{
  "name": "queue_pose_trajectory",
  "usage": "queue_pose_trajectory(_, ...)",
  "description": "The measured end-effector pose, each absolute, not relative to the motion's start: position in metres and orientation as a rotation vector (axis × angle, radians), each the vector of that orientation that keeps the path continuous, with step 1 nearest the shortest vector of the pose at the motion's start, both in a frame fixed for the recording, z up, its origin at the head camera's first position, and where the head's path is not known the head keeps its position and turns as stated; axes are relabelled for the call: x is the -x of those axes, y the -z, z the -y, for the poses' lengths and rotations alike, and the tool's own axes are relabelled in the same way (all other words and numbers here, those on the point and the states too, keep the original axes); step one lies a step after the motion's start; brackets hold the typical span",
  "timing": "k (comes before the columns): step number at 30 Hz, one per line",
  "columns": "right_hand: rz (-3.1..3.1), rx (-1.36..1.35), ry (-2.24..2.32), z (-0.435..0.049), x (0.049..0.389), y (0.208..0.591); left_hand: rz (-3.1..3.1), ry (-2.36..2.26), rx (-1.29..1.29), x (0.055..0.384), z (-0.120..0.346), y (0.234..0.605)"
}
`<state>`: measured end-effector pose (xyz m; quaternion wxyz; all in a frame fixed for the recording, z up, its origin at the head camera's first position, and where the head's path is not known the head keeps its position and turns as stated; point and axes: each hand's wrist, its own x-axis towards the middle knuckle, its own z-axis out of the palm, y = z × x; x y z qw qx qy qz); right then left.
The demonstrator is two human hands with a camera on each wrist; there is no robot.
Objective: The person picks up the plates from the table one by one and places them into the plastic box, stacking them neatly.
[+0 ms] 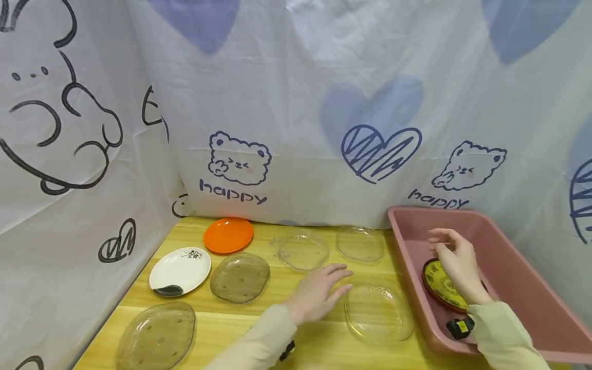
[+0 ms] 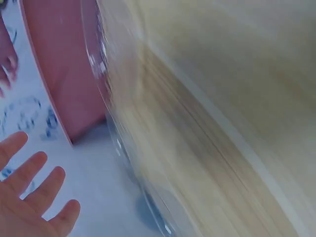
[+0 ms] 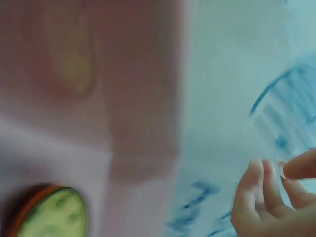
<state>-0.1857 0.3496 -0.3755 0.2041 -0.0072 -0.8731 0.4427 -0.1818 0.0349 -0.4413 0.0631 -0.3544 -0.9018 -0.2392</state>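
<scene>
My left hand hovers over the table just left of a clear glass plate, its fingers extended and holding nothing. The left wrist view shows the same hand's fingers spread apart, with a clear rim nearby. Above the pink plastic basin is my right hand, fingers loosely bent and nothing visible in them. Inside the basin lies a yellow patterned plate with a dark red rim, partly hidden by that hand. Its green-yellow face also appears at the lower left of the right wrist view.
Two more clear plates stand at the back, a round one and a squarish one. On the left are an orange plate, a white plate and two brownish transparent plates, one farther back and one in front.
</scene>
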Motion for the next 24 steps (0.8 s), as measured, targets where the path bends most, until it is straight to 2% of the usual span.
queue_pose_trajectory(5, 2.322, -0.235, -1.324, -0.304, 0.178, 0.368, 2.742, 0.816, 0.841, 0.193, 0.013, 0.444)
queue_pose_trajectory(9, 2.336, -0.322, -1.429, -0.281, 0.168, 0.362, 2.731, 0.816, 0.664, 0.2, 0.053, 0.447)
queue_pose_trajectory(15, 2.354, -0.378, -1.686, -0.251, 0.165, 0.354, 2.774, 0.874, 0.378, 0.212, 0.112, 0.444)
queue_pose_trajectory(24, 2.282, -0.297, -2.258, -0.192, 0.176, 0.372, 2.92, 0.935, 0.08, 0.235, 0.193, 0.421)
